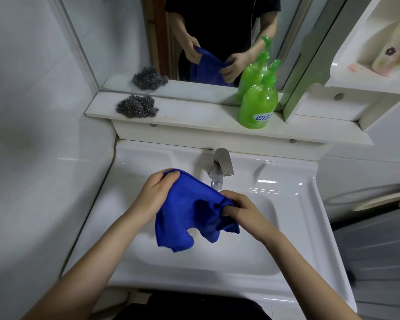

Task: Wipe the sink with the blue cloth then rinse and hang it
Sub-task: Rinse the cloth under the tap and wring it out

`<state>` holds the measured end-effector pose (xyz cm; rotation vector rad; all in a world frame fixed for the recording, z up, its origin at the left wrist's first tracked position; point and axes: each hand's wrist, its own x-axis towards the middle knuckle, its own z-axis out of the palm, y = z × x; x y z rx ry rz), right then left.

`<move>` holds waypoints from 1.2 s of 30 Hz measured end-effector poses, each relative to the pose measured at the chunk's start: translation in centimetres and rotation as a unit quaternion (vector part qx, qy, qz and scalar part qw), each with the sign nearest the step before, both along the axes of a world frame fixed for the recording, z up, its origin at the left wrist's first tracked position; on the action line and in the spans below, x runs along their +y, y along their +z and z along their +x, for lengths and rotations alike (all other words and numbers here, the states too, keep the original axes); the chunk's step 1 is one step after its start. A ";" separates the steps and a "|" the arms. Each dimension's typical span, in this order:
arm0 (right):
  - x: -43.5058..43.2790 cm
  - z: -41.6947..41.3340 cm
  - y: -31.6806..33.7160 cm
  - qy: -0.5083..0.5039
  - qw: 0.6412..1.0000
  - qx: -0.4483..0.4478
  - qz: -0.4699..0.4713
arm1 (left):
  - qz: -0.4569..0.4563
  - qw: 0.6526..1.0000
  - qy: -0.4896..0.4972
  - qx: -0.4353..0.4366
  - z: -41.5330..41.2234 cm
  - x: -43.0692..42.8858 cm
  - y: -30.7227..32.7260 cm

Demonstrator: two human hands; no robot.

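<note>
The blue cloth (187, 211) hangs spread between both hands above the white sink (286, 204) basin. My left hand (155, 195) pinches its upper left corner. My right hand (243, 211) grips a bunched part of its right side. The cloth's lower edges dangle loose over the basin without touching it, as far as I can tell. The steel faucet (222, 165) stands just behind the cloth; no water is seen running.
A ledge (194, 114) behind the sink holds a steel wool scourer (136, 106) at left and a green soap bottle (259, 105) at right. A mirror (217, 31) rises above it. White shelves (367, 77) stand at upper right; a tiled wall is on the left.
</note>
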<state>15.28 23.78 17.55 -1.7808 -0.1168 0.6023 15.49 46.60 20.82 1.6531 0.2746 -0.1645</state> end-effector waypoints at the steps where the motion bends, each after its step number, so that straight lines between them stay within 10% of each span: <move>1: -0.3 -0.1 -0.1 -0.003 1.000 -0.004 -0.008 | -0.025 0.999 0.031 0.004 0.2 0.2 0.3; 9: -2.3 -0.5 -1.4 -0.048 0.983 -0.100 -0.143 | -0.085 0.992 0.094 -0.012 1.6 2.4 1.9; 17: -1.4 -2.2 1.2 -0.070 0.997 -0.008 0.023 | -0.003 0.993 0.114 0.040 2.1 4.7 -2.5; 26: -1.0 -4.8 -1.4 -0.115 0.993 0.002 -0.002 | 0.037 0.986 0.073 0.148 -5.6 1.2 -12.9; 36: -0.4 -7.3 -0.2 -0.190 0.982 -0.007 0.014 | 0.349 0.930 -0.110 -0.036 -10.0 0.2 -13.4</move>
